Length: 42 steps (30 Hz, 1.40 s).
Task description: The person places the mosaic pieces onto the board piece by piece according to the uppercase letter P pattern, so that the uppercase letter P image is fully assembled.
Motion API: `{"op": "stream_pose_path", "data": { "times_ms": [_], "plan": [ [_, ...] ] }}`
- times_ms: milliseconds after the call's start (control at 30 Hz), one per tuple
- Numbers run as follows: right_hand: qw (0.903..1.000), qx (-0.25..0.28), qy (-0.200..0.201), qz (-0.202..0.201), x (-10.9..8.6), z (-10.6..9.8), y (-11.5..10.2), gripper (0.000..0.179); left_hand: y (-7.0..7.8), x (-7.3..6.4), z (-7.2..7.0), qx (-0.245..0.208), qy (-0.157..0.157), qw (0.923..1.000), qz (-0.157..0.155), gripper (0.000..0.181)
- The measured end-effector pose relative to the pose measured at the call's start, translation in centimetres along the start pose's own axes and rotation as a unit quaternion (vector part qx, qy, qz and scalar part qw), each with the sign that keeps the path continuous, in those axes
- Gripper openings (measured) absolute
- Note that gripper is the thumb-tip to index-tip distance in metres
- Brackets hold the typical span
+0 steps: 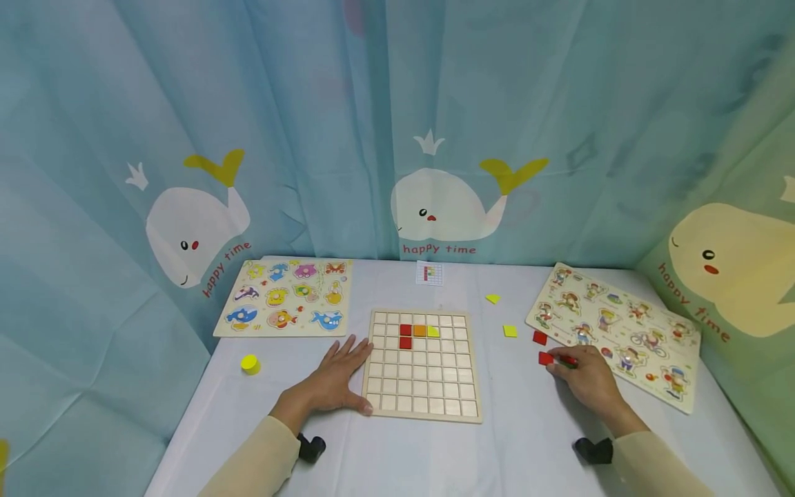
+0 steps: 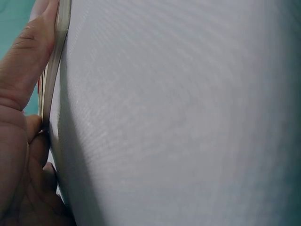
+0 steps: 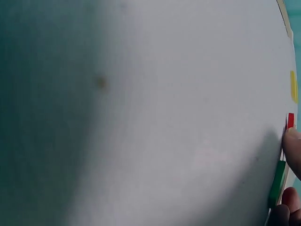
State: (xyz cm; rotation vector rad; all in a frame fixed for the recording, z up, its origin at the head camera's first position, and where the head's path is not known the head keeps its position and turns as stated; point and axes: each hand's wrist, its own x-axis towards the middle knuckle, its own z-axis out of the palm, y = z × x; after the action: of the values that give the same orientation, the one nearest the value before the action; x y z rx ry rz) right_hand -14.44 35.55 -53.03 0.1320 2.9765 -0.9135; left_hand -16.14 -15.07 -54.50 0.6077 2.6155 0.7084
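At the frame's lower centre, the grid board was touched at its left edge by the left hand, fingers spread; four pieces were set in its upper rows. At right, a red tile was touched by the right hand (whether pinched could not be told), near a green piece.

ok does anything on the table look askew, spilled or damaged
The right puzzle looks askew: it lies at a clear slant, its edges out of line with the grid board, which sits nearly square. It may simply have been set aside that way. I see nothing spilled or damaged.
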Motion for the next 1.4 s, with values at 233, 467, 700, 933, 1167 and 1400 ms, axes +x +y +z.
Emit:
{"op": "stream_pose_path", "data": {
  "times_ms": [233, 467, 700, 933, 1167, 1400],
  "plan": [
    [0.9996, 0.0, 0.022, -0.018, 0.3, 0.0, -0.1, 0.035, -0.1, -0.1, 0.0, -0.004, 0.0, 1.0, 0.0, 0.127],
    [0.9979, 0.021, 0.059, -0.018, 0.6, 0.0, -0.7, 0.036, -0.1, 0.2, 0.0, -0.003, -0.002, 1.0, 0.004, 0.127],
    [0.9924, 0.078, 0.092, -0.022, 1.0, 0.2, -1.8, 0.033, -0.2, 0.1, 0.0, -0.011, 0.001, 0.9999, 0.004, 0.13],
    [0.988, 0.099, 0.116, -0.028, 1.3, 0.9, -2.9, 0.032, 0.0, 0.0, 0.0, -0.008, 0.003, 1.0, 0.0, 0.13],
    [0.9883, 0.104, 0.109, -0.025, 1.7, 1.6, -4.0, 0.032, 0.1, -0.2, -0.1, -0.008, 0.0, 1.0, 0.001, 0.129],
    [0.9907, 0.108, 0.082, -0.004, 1.9, 2.0, -5.5, 0.034, 0.5, -0.2, -0.4, -0.005, -0.006, 1.0, 0.005, 0.132]
  ]
}}
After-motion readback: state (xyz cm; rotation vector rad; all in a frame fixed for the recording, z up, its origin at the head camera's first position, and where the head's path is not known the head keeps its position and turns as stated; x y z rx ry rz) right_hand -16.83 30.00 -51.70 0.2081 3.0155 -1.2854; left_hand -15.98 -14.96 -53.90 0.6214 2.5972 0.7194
